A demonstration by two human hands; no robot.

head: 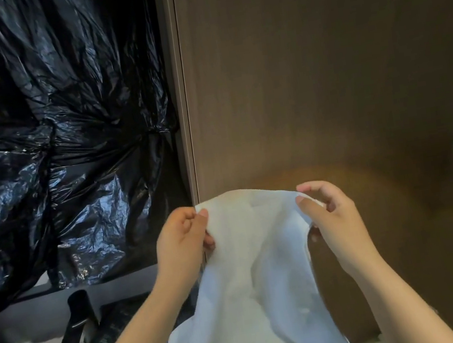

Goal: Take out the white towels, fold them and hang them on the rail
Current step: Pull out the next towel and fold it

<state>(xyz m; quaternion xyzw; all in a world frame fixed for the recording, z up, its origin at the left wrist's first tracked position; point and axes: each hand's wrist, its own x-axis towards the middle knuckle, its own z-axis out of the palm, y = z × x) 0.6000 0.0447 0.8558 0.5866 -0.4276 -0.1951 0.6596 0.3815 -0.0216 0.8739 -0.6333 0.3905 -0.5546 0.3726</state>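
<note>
A white towel [249, 270] hangs nearest the viewer, its lower folds dropping out of sight at the bottom edge between two bare forearms. The towel is held up by its top edge in front of a brown panel [319, 54]; the rail is not in view. The left hand [180, 237] pinches the upper left corner between thumb and forefinger, the other fingers curled behind the cloth. The right hand [328, 212] pinches the upper right edge the same way, thumb on the near face, forefinger over the top. The two hands are level and apart, and the top edge spans between them with a slight upward bow; below it the cloth sags in soft vertical creases. To the left of the panel's edge, crumpled black bags [50, 124] fill an opening. Beneath them runs a grey ledge [12, 318], on which lie a black tapered piece [75, 326] and, just beside it, a dark flat pack [120, 316]; what they are cannot be told.
</note>
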